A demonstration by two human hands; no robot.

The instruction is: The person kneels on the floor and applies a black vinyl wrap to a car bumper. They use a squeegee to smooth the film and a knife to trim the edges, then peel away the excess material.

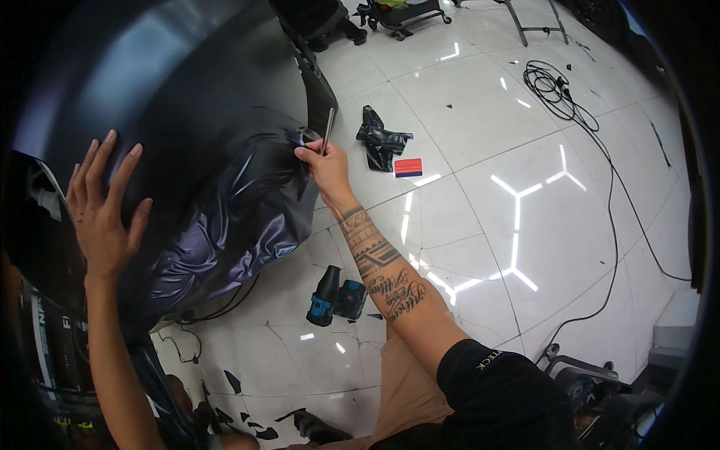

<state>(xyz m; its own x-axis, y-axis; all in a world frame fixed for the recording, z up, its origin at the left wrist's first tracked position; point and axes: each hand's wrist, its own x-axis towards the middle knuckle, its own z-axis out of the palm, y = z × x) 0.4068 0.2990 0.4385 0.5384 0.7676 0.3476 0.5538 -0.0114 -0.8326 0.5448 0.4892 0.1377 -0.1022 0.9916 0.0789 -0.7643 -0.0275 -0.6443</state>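
A dark car panel [150, 67] fills the upper left, with glossy purple-black film [206, 240] hanging crumpled over its lower part. My left hand [103, 202] rests on the panel at the left with fingers spread. My right hand [324, 169] is closed at the panel's right edge, holding a thin upright metal tool [328, 124], its thumb and finger at the bunched film. On the floor below lies a blue-and-black cordless tool [330, 296]. Right of the panel lie black film scraps [379, 139] and a red-and-blue squeegee card [408, 168].
Coiled black cable [555, 94] trails across the tiled floor [465, 210]. A person's dark-clad legs [330, 22], a wheeled cart [405, 19] and a metal stand [544, 30] are at the top. Wheeled equipment [577, 382] stands at the lower right; film scraps litter the bottom left.
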